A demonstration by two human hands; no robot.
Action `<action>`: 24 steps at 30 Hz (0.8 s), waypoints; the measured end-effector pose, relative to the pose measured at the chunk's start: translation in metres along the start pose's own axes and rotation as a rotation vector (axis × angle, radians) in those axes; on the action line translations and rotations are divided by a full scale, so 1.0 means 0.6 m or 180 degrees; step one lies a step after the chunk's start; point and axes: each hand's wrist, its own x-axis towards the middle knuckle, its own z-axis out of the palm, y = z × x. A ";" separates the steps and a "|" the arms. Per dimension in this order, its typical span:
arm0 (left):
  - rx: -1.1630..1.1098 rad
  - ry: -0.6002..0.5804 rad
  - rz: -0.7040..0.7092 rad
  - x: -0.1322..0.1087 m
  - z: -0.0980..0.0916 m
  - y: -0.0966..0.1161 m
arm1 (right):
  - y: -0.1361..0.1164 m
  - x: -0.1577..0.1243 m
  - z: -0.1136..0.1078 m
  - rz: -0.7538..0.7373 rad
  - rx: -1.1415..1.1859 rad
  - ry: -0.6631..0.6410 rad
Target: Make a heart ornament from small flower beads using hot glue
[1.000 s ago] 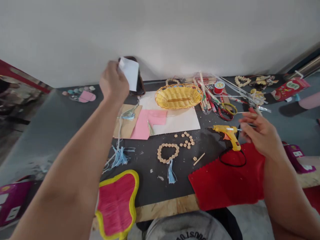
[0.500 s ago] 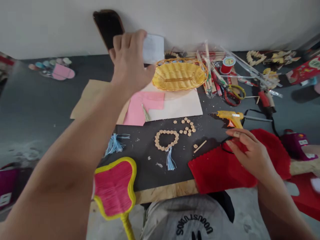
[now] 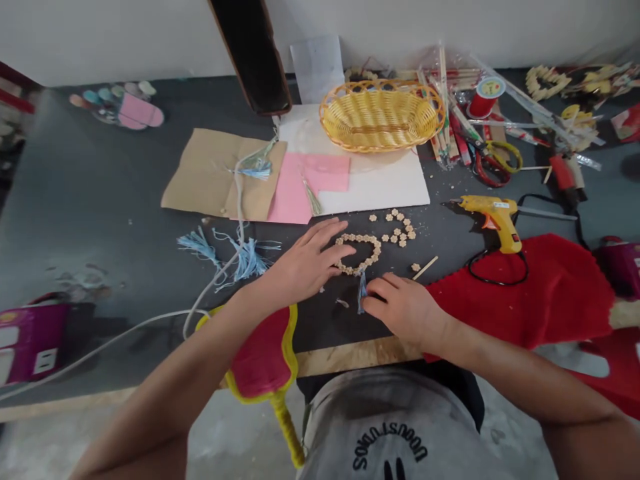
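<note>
Flower-shaped wooden beads form a ring (image 3: pixel 376 248) with a light blue tassel (image 3: pixel 362 292) hanging from its near side. My left hand (image 3: pixel 311 261) lies over the ring's left edge, its fingers stretched out and touching the beads. From the right, my right hand (image 3: pixel 407 312) has bent, parted fingertips against the tassel's side; no clear grip on it shows. Loose flower beads (image 3: pixel 400 233) are scattered just beyond the ring. A short stick (image 3: pixel 427 267) and one bead lie to its right.
A yellow glue gun (image 3: pixel 493 215) rests by red felt (image 3: pixel 540 293) at right. Behind are a wicker basket (image 3: pixel 383 120), scissors (image 3: pixel 493 163), thread spool (image 3: pixel 484 99), pink sheet (image 3: pixel 295 193) and leaning phone (image 3: pixel 255 60). Blue tassels (image 3: pixel 250 259), a white cable (image 3: pixel 213 283) and a pink-yellow fan (image 3: pixel 260 353) lie left.
My left hand has come down from the phone to the bead ring. My right hand has left the black cord and moved left to the tassel. The phone leans nearer, its white cable showing.
</note>
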 end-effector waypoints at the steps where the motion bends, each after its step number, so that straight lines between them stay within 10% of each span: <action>1: -0.0029 -0.0032 0.0036 0.001 0.002 -0.003 | 0.000 0.000 0.001 -0.0040 -0.0011 -0.0018; 17: -0.0121 0.0066 0.0046 -0.003 0.020 -0.006 | -0.010 -0.051 -0.015 -0.0564 0.0377 0.0030; 24: -0.0198 0.0089 0.0019 -0.002 0.022 -0.007 | 0.003 -0.029 -0.023 0.0584 0.0549 0.0574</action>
